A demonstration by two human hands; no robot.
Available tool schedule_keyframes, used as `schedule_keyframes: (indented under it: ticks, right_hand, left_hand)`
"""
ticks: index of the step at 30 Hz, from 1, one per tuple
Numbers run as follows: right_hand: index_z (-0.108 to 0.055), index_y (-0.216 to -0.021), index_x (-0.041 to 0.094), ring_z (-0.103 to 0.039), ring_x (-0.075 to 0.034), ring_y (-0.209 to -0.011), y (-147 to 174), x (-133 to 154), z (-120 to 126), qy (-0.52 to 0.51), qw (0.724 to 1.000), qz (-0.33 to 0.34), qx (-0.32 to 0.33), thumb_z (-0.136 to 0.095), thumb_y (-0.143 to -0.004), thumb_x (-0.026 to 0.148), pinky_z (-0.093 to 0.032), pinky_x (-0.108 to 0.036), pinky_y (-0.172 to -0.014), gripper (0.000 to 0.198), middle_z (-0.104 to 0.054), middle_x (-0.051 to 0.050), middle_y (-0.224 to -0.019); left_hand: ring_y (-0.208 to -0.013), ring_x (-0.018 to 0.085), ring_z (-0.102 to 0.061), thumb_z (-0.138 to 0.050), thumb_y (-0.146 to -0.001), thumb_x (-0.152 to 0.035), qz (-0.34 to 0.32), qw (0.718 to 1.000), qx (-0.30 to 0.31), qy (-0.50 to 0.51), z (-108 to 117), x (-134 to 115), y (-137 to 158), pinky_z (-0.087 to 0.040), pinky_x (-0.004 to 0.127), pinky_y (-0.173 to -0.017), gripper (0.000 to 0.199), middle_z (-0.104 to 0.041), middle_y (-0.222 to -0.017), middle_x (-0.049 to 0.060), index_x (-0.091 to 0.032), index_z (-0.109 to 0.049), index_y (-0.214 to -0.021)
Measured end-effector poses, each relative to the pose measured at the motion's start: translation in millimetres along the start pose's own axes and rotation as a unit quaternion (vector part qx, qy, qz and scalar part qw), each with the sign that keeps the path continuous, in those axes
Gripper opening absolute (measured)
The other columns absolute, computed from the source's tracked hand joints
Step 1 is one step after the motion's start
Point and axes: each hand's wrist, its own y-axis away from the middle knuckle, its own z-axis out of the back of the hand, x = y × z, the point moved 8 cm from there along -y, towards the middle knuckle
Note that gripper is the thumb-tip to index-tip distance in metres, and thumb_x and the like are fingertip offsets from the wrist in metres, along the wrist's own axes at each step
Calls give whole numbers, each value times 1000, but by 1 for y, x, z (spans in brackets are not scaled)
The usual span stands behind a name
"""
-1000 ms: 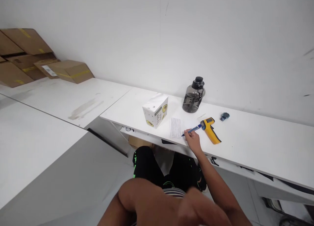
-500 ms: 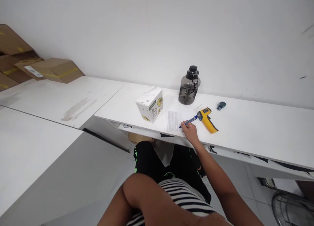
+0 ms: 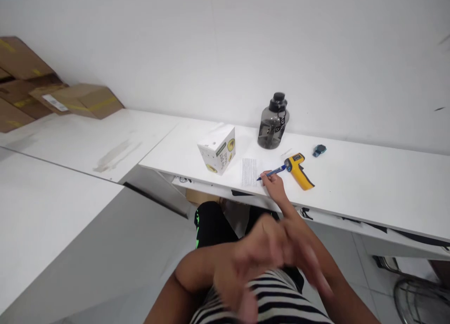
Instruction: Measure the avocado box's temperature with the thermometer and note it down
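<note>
Beside a sheet of small print (image 3: pixel 249 172), my right hand (image 3: pixel 274 187) is closed around a blue pen (image 3: pixel 276 171). The pen's tip is at the sheet's right edge; I cannot tell if it touches the desk. My left hand (image 3: pixel 262 253), smeared by motion, hangs in front of my striped shirt with its fingers spread and nothing visible in them. A yellow and black infrared thermometer (image 3: pixel 300 172) lies just right of the pen's far end. To the sheet's left stands a white box with avocado pictures (image 3: pixel 220 150).
A dark translucent bottle (image 3: pixel 272 124) stands near the wall. Farther right lies a small teal and black object (image 3: pixel 319 150). Cardboard boxes (image 3: pixel 91 101) are stacked on the far left desk. The white desk (image 3: pixel 369 188) has an open shelf beneath its front edge.
My left hand has come up into view in front of my torso, fingers apart. My right hand stays by the sheet with the pen. The view has shifted slightly.
</note>
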Motion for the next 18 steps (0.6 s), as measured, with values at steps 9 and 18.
schedule_keyframes:
  ticks: [9,18]
  right_hand:
    - [-61,-132,18,-69,-23,-80,-2,3,-13,116,989,84,20,-47,-87,37,-53,-37,-80,51,-74,-7,-94]
    - [-60,-134,12,-69,-20,-66,-6,-10,-15,68,997,-11,24,-46,-88,40,-53,-33,-79,56,-72,-3,-74]
  left_hand:
    - [-68,9,-58,-85,-55,-50,-169,839,-517,14,182,-17,24,-47,22,-66,54,-59,-77,-1,-17,-55,-86]
    - [-134,30,-42,-80,-62,-38,-225,642,-575,-454,238,-89,1,-40,45,-106,98,-39,-142,19,-18,-25,-141]
